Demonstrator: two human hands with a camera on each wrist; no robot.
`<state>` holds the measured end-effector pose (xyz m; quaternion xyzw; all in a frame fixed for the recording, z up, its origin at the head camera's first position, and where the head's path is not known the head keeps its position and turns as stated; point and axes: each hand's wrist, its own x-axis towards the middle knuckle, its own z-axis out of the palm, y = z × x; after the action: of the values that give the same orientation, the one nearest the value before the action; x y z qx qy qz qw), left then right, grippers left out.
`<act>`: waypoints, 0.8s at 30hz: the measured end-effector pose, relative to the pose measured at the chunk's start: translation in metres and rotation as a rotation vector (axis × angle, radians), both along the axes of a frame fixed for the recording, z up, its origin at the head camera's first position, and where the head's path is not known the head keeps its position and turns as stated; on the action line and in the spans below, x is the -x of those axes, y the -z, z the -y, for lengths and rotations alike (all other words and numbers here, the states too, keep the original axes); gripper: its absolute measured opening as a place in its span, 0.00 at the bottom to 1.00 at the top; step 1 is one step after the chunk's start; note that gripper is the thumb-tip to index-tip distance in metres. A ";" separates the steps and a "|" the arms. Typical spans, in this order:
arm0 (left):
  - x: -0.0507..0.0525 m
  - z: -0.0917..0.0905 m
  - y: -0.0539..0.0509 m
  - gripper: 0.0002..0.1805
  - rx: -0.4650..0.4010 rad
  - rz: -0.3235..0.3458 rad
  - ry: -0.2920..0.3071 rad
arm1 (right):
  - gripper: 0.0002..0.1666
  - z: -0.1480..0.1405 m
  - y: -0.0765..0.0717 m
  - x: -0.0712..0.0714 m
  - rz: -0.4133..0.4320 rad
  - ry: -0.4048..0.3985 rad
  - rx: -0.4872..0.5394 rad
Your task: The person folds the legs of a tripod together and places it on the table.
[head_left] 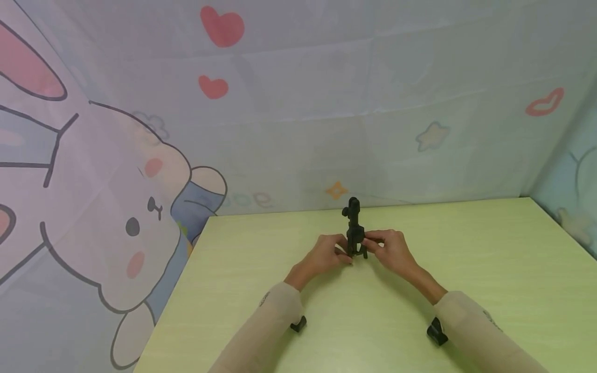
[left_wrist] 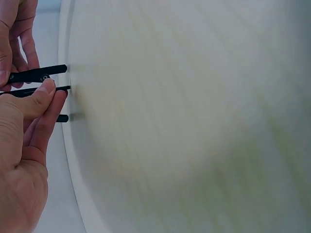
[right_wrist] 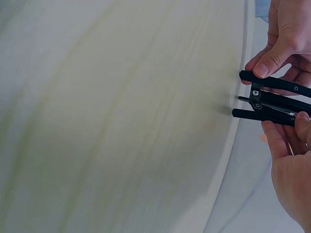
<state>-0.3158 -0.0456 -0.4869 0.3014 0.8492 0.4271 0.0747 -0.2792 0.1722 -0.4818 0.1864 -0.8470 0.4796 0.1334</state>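
1. Black tripod (head_left: pixel 354 233), held about upright between the hands; it is placed toward the far edge of the worktop (head_left: pixel 261 233); whether its feet (right_wrist: pixel 237 113) touch the surface cannot be told.
2. By the left hand (head_left: pixel 325 253), one leg (right_wrist: pixel 286 86) is pinched near its foot, the grip drawn nearly closed; by the right hand (head_left: pixel 392 252), a second leg (right_wrist: pixel 265 115) is pinched farther up, with a similarly narrow grip.
3. A slight spread is seen between the legs, with a small brace (right_wrist: pixel 255 92) between them; the step in hand is judged to be an adjustment of those legs.
4. Both legs are best moved evenly and gently; skin is best held clear of the brace, where pinching could occur; if resistance is met, nothing should be forced; level footing should be checked before the grip is loosened.
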 end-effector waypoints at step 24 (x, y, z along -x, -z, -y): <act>-0.003 -0.003 0.003 0.05 0.065 -0.169 -0.041 | 0.07 -0.006 0.010 0.001 0.004 -0.126 -0.072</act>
<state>-0.3123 -0.0425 -0.4896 0.3163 0.8718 0.3740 0.0036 -0.2806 0.1786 -0.4915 0.2431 -0.8507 0.4565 0.0944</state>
